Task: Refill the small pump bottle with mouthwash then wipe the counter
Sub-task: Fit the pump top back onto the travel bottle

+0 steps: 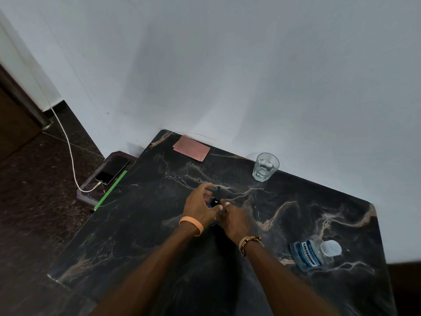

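right now the small pump bottle (215, 202) stands upright in the middle of the surface (136, 224), caught between both hands. the left hand (198, 207) curls its grip round the black pump top from the left. the right hand (235, 221) clamps the body just below, mostly hiding it. the listerine bottle (311, 255), capped and upright, stands well off to the right, so the right hand is nearer for the pour.

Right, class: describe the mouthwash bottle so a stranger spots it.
Find the dark marbled counter against the white wall. Near its right edge, closer than the glass, is the mouthwash bottle: clear plastic, and the only thing there with a blue label and pale cap.
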Demonstrator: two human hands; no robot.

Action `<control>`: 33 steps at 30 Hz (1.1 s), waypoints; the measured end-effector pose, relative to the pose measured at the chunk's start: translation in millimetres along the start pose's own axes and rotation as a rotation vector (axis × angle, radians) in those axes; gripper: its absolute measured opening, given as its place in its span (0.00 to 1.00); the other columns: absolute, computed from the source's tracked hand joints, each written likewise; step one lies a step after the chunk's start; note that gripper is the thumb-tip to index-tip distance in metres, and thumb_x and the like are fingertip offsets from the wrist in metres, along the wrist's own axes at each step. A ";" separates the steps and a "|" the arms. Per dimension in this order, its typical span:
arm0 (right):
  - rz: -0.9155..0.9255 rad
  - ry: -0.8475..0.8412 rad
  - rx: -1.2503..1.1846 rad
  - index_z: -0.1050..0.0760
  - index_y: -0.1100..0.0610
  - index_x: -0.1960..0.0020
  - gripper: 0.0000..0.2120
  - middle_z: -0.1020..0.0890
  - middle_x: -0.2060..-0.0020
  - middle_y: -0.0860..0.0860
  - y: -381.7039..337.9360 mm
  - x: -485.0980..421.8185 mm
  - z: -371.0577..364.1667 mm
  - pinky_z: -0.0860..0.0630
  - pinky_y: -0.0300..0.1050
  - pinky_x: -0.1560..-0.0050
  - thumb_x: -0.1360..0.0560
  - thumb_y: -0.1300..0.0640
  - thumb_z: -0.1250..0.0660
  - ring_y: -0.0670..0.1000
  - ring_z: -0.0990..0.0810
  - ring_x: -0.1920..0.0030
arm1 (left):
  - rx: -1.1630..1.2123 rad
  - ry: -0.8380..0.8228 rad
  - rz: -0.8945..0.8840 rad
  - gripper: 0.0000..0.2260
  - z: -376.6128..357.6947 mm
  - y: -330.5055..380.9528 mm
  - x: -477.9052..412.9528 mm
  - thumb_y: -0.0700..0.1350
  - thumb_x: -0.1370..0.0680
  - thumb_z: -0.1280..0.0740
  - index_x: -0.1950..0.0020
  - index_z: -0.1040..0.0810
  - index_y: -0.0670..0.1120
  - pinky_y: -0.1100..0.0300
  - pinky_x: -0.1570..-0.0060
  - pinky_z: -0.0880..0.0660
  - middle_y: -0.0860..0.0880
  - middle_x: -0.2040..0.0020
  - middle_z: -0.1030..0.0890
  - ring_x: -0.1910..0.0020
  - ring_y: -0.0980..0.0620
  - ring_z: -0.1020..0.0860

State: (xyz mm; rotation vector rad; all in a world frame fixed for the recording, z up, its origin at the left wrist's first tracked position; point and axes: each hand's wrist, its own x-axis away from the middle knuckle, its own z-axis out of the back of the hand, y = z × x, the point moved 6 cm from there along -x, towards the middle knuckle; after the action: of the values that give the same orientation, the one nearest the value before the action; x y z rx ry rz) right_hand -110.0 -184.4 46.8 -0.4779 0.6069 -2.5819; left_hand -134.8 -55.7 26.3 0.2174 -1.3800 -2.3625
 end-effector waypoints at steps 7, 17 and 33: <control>-0.010 0.002 -0.032 0.31 0.51 0.29 0.22 0.18 0.43 0.50 3.1 -2.5 -6.0 0.25 0.42 0.41 0.21 0.49 0.34 0.49 0.20 0.43 | 0.008 -0.002 -0.009 0.25 4.6 -3.7 -2.8 0.46 0.34 0.22 0.40 0.25 0.53 0.61 0.53 0.21 0.56 0.56 0.22 0.55 0.59 0.22; -0.028 -0.023 -0.091 0.26 0.51 0.36 0.15 0.17 0.48 0.49 8.2 -6.8 -14.3 0.22 0.45 0.45 0.22 0.50 0.33 0.48 0.19 0.49 | -0.055 -0.004 -0.071 0.23 3.0 -3.9 -3.2 0.46 0.34 0.22 0.41 0.23 0.53 0.66 0.55 0.23 0.55 0.53 0.21 0.56 0.60 0.23; -0.021 0.001 -0.005 0.24 0.53 0.39 0.14 0.17 0.49 0.50 15.4 -8.7 -16.0 0.36 0.28 0.57 0.21 0.48 0.36 0.43 0.24 0.55 | -0.110 -0.010 -0.092 0.22 3.1 0.9 -6.5 0.46 0.34 0.22 0.42 0.22 0.51 0.62 0.53 0.22 0.54 0.53 0.21 0.56 0.57 0.23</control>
State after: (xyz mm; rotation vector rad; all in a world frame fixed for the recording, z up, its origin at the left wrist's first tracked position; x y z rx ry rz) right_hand -104.2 -187.3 23.9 -0.4873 0.6115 -2.6013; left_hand -129.7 -50.9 28.3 0.2423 -1.2653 -2.5095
